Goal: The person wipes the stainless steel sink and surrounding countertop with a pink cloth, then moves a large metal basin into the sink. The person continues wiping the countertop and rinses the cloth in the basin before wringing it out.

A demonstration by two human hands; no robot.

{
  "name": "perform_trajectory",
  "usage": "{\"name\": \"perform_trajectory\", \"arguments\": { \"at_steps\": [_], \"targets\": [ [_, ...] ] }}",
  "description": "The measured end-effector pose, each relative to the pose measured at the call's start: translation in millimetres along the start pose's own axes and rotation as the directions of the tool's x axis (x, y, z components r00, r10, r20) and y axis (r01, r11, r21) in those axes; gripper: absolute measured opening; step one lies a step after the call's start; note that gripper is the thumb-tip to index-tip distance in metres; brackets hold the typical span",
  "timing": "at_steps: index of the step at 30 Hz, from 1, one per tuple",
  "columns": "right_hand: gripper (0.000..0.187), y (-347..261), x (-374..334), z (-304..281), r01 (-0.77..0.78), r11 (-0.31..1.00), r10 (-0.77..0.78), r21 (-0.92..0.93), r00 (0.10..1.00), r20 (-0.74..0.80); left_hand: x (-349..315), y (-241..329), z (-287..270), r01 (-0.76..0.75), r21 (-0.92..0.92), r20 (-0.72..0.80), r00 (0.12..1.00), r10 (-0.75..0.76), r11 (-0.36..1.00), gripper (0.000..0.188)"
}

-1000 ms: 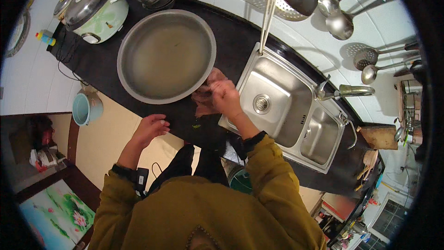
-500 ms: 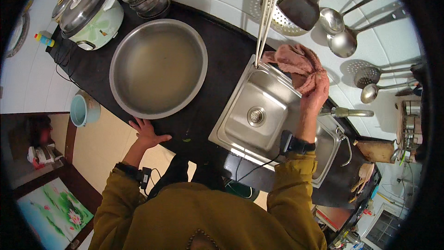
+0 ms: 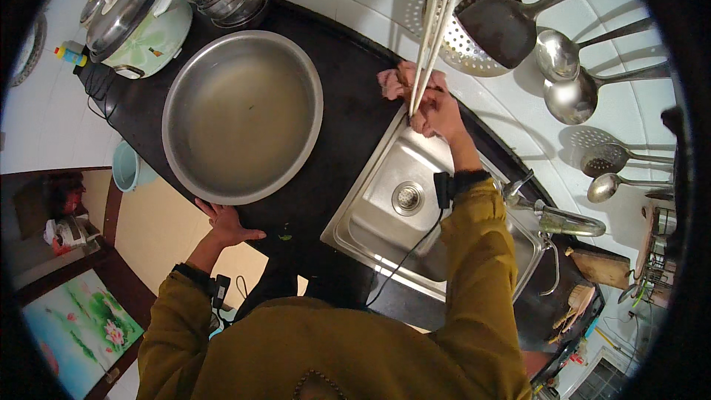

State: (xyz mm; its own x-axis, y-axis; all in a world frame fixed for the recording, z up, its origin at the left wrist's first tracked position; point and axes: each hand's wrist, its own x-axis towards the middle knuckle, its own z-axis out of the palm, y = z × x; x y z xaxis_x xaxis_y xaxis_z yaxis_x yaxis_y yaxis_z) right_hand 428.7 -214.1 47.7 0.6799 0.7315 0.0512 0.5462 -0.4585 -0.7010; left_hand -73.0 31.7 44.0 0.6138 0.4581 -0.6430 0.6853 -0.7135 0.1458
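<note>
In the head view, holds a bunched pink cloth (image 3: 396, 81) in the right hand (image 3: 443, 112) on the back edge of the worktop (image 3: 355, 104), by the far-left corner of the sink (image 3: 370, 185).
Spreads the left hand (image 3: 222, 224) wide at the front edge, just beside the basin (image 3: 318, 115). Likely handles light, limp, soft; best gripped by a thick fold. Looks matte and crumpled against round dull metal, shiny steel.

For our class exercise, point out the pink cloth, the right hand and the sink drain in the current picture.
Pink cloth (image 3: 393, 84), head view: bunched part at its left.
Right hand (image 3: 444, 114), head view: back of the hand.
Sink drain (image 3: 407, 198), head view: middle of the strainer.
</note>
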Motion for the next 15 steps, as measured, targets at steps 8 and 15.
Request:
{"name": "perform_trajectory", "arguments": {
  "at_steps": [8,15],
  "targets": [
    [0.041,-26.9,27.8,-20.2,-0.264,0.900,0.204,0.348,0.958,0.201,-1.4,-0.9,-1.7,-0.037,-0.042,-0.004,0.999,0.037,0.998,0.153],
    [0.033,-82.2,-72.3,23.0,0.296,0.953,-0.303,-0.067,0.930,-0.208,-1.2,2.1,-4.7,0.008,-0.050,0.027,1.000,-0.007,0.999,0.151]
  ]
}}
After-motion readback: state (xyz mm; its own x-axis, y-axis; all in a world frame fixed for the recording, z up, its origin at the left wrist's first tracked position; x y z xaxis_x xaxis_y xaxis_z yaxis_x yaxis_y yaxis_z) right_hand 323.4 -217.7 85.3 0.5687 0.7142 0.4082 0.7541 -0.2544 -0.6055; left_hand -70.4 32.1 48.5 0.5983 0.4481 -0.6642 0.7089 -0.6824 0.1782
